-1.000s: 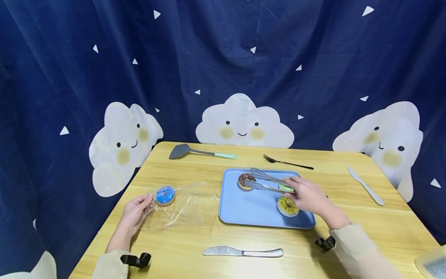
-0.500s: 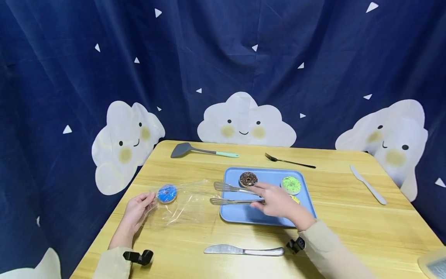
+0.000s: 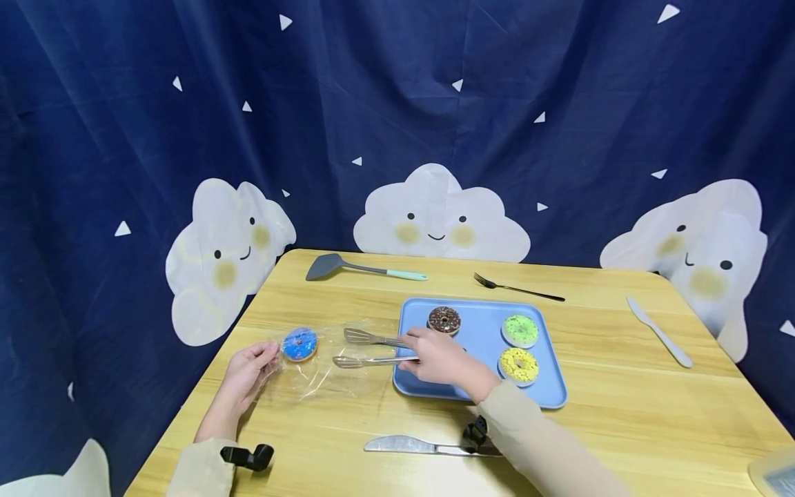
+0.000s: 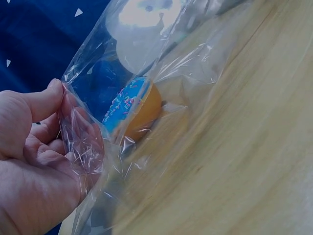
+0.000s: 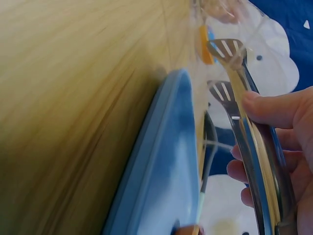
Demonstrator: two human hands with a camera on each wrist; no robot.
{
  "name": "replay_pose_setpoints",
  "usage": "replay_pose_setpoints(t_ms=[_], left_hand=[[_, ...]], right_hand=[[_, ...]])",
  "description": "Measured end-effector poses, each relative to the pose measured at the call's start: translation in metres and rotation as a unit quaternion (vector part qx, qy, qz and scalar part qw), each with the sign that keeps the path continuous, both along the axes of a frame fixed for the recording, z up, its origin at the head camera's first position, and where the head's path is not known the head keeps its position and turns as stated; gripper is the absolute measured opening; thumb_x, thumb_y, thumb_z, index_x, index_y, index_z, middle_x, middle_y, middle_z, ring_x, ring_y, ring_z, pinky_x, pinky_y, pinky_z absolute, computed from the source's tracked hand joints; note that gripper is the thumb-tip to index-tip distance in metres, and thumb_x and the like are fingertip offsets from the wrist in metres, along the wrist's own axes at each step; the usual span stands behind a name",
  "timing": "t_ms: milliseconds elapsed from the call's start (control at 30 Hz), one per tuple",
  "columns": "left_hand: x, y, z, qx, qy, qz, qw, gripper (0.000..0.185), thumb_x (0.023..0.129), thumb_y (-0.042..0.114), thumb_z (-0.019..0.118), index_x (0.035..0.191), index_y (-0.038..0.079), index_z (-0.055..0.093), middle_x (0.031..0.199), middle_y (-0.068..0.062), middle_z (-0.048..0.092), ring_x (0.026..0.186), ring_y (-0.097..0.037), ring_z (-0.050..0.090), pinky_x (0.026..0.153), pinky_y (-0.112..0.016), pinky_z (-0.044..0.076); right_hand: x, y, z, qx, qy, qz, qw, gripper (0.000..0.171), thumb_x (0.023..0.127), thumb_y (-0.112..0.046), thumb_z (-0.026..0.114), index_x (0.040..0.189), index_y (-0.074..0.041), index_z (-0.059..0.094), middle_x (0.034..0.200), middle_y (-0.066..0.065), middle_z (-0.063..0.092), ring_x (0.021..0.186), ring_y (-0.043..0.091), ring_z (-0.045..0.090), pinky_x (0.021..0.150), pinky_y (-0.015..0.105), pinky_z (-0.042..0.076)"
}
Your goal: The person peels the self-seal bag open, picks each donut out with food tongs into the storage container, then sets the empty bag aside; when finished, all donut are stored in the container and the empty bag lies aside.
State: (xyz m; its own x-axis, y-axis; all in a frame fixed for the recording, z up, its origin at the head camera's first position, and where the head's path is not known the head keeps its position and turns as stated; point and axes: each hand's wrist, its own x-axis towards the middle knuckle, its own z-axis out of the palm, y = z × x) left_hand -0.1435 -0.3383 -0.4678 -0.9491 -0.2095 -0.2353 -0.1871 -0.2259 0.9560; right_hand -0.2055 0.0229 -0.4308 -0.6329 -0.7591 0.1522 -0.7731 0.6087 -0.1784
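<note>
Wooden table, frame centre; bare wood lower right. Blue tray mid-frame. Clear bag beside tray's left edge, blue donut inside. Right hand grips metal tongs, tips apart over bag. Left hand pinches bag's left edge.

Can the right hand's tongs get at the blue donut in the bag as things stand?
Probably yes. The left hand holds the clear bag by the blue donut, and the open tongs in the right hand point at it with nothing between.
</note>
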Motion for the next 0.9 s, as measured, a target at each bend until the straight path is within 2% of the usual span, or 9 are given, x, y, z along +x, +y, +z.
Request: replay_pose_setpoints(t_ms=[200,367,533,700,900], left_hand=[[0.0,-0.001,-0.001,-0.005,0.002,-0.009,0.9999,0.008,0.091,0.017,0.061,0.086,0.013,0.066,0.081,0.001,0.062,0.074,-0.007,0.057,0.073,-0.02,0.051],[0.0,-0.002,-0.002,-0.008,0.009,-0.014,0.9998,0.009,0.091,0.018,0.061,0.085,0.013,0.066,0.081,0.001,0.062,0.074,-0.007,0.057,0.072,-0.02,0.051],[0.0,-0.002,-0.003,-0.006,0.018,-0.022,0.9996,0.011,0.092,0.016,0.059,0.085,0.011,0.065,0.08,0.001,0.063,0.073,-0.007,0.058,0.072,-0.02,0.051],[0.0,-0.001,-0.004,-0.012,0.023,-0.029,0.9992,0.012,0.093,0.014,0.058,0.088,0.005,0.064,0.079,0.0,0.062,0.071,-0.008,0.057,0.069,-0.02,0.051],[-0.001,0.001,-0.004,-0.008,0.028,-0.039,0.9988,0.014,0.094,0.014,0.056,0.085,0.005,0.063,0.075,0.001,0.059,0.067,-0.007,0.054,0.067,-0.02,0.051]], right_hand=[[-0.003,-0.026,0.0,0.025,-0.011,-0.005,1.0,0.051,0.086,-0.037,0.065,0.125,-0.005,0.057,0.125,0.013,0.056,0.112,0.026,0.054,0.093,0.037,0.045],[-0.005,-0.043,-0.002,0.031,-0.012,-0.008,0.999,0.051,0.085,-0.036,0.067,0.124,-0.004,0.057,0.12,0.011,0.057,0.106,0.024,0.056,0.09,0.035,0.047],[-0.005,-0.057,-0.001,0.03,-0.007,-0.016,0.999,0.052,0.084,-0.036,0.067,0.124,-0.004,0.057,0.116,0.008,0.058,0.102,0.021,0.057,0.082,0.032,0.051],[-0.003,-0.066,0.001,0.036,0.019,-0.013,0.999,0.049,0.084,-0.032,0.068,0.123,-0.005,0.058,0.11,0.005,0.06,0.098,0.018,0.058,0.078,0.028,0.052],[-0.001,-0.074,-0.003,0.028,0.059,-0.015,0.998,0.043,0.082,-0.03,0.068,0.117,-0.006,0.062,0.092,0.0,0.058,0.077,0.011,0.053,0.056,0.022,0.047]])
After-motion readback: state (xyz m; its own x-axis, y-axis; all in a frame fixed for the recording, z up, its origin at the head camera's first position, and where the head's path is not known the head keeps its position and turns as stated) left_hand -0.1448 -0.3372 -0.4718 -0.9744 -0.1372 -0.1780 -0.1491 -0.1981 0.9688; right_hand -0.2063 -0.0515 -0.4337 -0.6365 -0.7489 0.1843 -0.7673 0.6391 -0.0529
